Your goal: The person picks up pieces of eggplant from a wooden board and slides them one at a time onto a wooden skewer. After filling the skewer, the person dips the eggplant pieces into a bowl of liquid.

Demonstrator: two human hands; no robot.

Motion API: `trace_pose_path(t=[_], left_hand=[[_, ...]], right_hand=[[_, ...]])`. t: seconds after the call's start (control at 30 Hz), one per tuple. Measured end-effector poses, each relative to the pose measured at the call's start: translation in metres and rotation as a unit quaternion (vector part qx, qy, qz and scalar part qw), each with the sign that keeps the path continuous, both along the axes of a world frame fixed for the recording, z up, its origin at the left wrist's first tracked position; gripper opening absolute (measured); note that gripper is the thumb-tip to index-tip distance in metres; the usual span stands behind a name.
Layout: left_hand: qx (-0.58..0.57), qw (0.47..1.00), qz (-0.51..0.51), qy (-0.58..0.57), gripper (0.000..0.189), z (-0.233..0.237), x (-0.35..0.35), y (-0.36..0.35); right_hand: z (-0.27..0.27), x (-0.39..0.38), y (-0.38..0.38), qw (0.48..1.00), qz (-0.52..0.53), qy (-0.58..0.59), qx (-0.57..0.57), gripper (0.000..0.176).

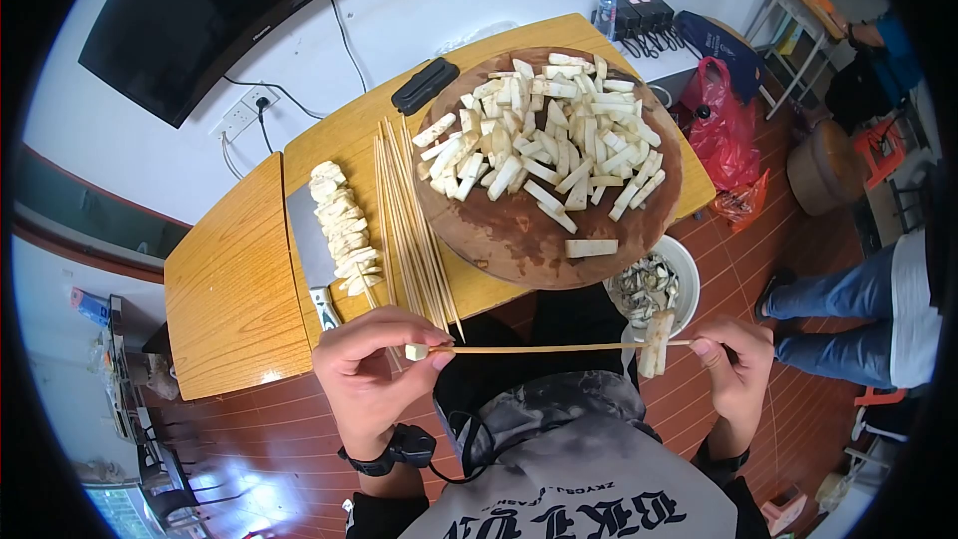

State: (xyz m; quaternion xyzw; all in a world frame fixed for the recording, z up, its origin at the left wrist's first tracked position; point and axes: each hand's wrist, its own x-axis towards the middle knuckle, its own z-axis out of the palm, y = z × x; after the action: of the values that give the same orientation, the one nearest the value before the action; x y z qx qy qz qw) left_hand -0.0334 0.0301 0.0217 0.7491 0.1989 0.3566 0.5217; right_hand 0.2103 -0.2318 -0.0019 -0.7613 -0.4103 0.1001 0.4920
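Observation:
A bamboo skewer (544,348) stretches level between my two hands, in front of my chest. My left hand (371,367) is closed in a pinch at its left end, where a small pale vegetable piece (416,350) shows between thumb and forefinger. Near the other end, a pale vegetable stick (655,342) sits crosswise on the skewer. Just beyond that stick, my right hand (736,367) pinches the skewer's right end. Ahead, a round wooden chopping board (499,240) carries a heap of cut vegetable sticks (559,130); one stick (592,248) lies apart near its front edge.
Left of the board lie loose bamboo skewers (409,225) and a cleaver (305,230) with pale slices (342,225) along it. A white bucket (689,274) of scraps stands below the wooden table (230,289). A person in jeans (838,314) stands at right.

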Motion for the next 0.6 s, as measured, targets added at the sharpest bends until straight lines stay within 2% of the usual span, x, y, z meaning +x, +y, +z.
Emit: trace_pose_path(t=[0.13,0.33,0.43,0.6], left_hand=[[-0.021,1.000,-0.003,-0.010,0.025,-0.004,-0.002,0.000],[-0.140,0.990,-0.008,-0.024,0.023,0.002,-0.009,-0.001],[-0.096,0.995,-0.018,-0.009,0.021,0.001,-0.010,0.002],[-0.098,0.994,-0.034,-0.019,0.024,0.000,-0.010,0.003]], right_hand=[[-0.001,0.000,0.000,1.000,0.000,0.008,-0.001,0.011],[-0.003,0.000,0.002,1.000,0.004,0.011,0.012,0.010],[-0.002,0.001,0.003,1.000,0.007,0.004,0.013,0.009],[-0.001,0.002,0.000,1.000,0.014,-0.004,0.016,0.008]])
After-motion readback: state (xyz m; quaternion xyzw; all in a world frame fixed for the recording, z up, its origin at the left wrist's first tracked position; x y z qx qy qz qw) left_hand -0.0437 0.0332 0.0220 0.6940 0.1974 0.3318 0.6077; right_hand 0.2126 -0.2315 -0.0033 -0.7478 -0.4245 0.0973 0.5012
